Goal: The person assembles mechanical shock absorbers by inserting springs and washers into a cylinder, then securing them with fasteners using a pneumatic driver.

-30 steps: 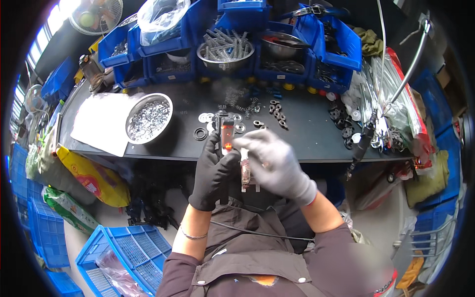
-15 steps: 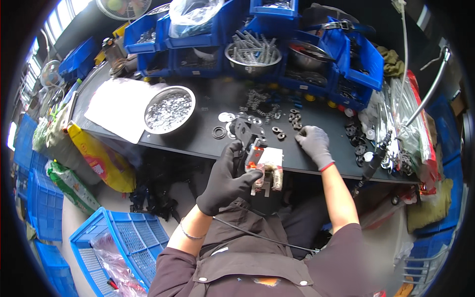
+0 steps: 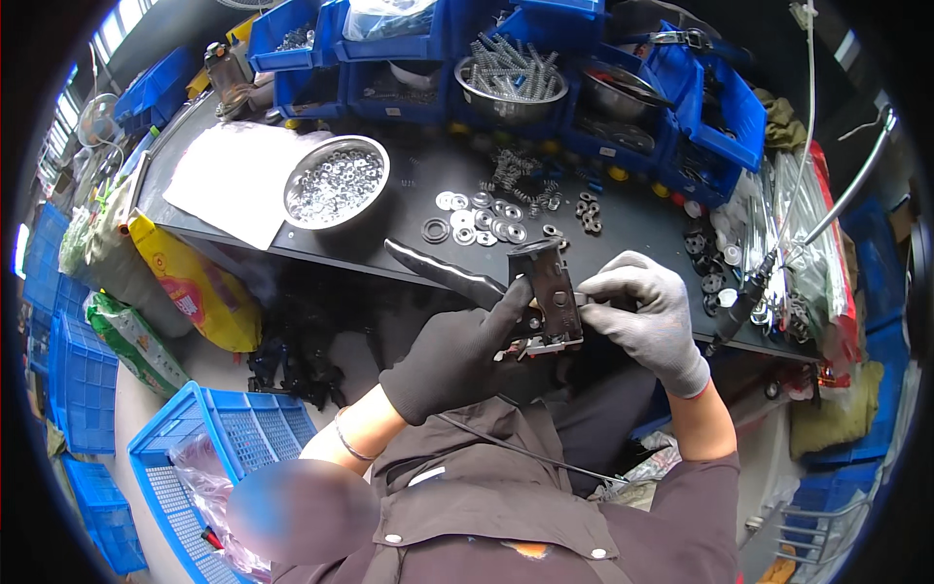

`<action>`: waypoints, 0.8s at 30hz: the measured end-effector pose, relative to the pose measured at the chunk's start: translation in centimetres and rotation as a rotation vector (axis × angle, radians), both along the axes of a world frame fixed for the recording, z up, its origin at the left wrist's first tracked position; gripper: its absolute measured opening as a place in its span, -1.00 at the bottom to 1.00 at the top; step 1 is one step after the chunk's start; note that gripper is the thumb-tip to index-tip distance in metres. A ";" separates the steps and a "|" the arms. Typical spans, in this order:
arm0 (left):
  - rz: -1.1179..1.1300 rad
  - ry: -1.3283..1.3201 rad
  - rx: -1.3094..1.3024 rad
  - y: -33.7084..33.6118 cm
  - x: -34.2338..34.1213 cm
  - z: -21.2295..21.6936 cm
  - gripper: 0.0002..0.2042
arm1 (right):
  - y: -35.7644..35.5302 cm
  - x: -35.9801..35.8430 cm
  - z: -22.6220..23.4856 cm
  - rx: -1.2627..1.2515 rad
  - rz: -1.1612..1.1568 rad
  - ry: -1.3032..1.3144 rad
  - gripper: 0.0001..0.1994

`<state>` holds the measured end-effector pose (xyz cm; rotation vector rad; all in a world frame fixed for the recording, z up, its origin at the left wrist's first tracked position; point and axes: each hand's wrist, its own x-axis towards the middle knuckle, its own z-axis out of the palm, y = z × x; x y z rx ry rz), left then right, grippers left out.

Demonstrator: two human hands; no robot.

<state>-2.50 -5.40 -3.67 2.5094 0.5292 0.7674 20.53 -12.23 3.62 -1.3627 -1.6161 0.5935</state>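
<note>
My left hand [image 3: 452, 355], in a black glove, is closed around a dark metal bracket-like assembly [image 3: 556, 292] above my lap. A long black lever [image 3: 443, 271] with a shiny edge sticks out from it to the upper left. My right hand [image 3: 647, 311], in a light grey glove, pinches a small metal piece [image 3: 583, 300] against the assembly's right side. The fingertips hide most of that piece. Beyond the hands, flat metal washers [image 3: 484, 222] lie on the black bench [image 3: 360, 255], near small thick ring-shaped parts [image 3: 589, 211].
A steel bowl of small metal parts [image 3: 336, 185] stands beside white paper [image 3: 229, 180]. Loose springs [image 3: 516, 173] lie at mid-bench. Blue bins [image 3: 394, 92] and a bowl of long springs [image 3: 511, 83] line the back. A power driver [image 3: 744, 307] hangs right; a blue crate [image 3: 219, 419] sits lower left.
My right hand has left the bench by the ring-shaped parts and come to the assembly with a small metal piece. The left hand has turned the assembly, so its lever points left.
</note>
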 end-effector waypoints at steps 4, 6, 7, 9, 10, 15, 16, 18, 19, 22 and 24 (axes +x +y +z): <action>-0.078 -0.185 0.072 -0.3 0.4 -0.4 -0.05 | -0.2 -0.2 -0.2 -0.016 0.061 -0.001 -0.78; -0.113 -0.207 0.033 -0.5 0.2 0.0 -0.07 | -0.2 0.0 -0.2 -0.087 0.113 -0.003 -0.78; -0.105 -0.207 0.031 -0.7 0.0 0.5 -0.07 | -0.1 -0.1 -0.1 -0.086 0.132 0.016 -0.78; -0.104 -0.112 -0.057 -1.1 -0.4 1.3 -0.09 | 0.0 0.2 -0.2 -0.095 0.181 0.010 -0.78; -0.105 -0.116 -0.059 -1.1 -0.4 1.3 -0.09 | 0.1 0.4 -0.3 -0.100 0.222 0.003 -0.78; -0.090 -0.047 -0.161 -1.4 -0.7 0.8 -0.10 | 0.3 0.6 -1.1 -0.079 0.276 -0.132 -0.78; -0.087 -0.047 -0.163 -1.4 -0.7 0.6 -0.10 | 0.3 0.5 -1.2 -0.084 0.264 -0.181 -0.78; -0.086 -0.066 -0.189 -1.4 -0.7 0.2 -0.11 | 0.2 -0.2 -1.2 -0.066 0.224 -0.178 -0.78; -0.087 -0.064 -0.192 -1.5 -0.7 0.1 -0.11 | 0.1 -0.5 -1.2 -0.047 0.181 -0.176 -0.78; -0.078 -0.067 -0.199 -1.5 -0.8 0.0 -0.12 | 0.1 -0.2 -1.2 -0.004 0.214 -0.214 -0.78; -0.095 -0.044 -0.202 -1.4 -0.9 -0.3 -0.11 | 0.0 0.1 -1.5 -0.010 0.229 -0.247 -0.78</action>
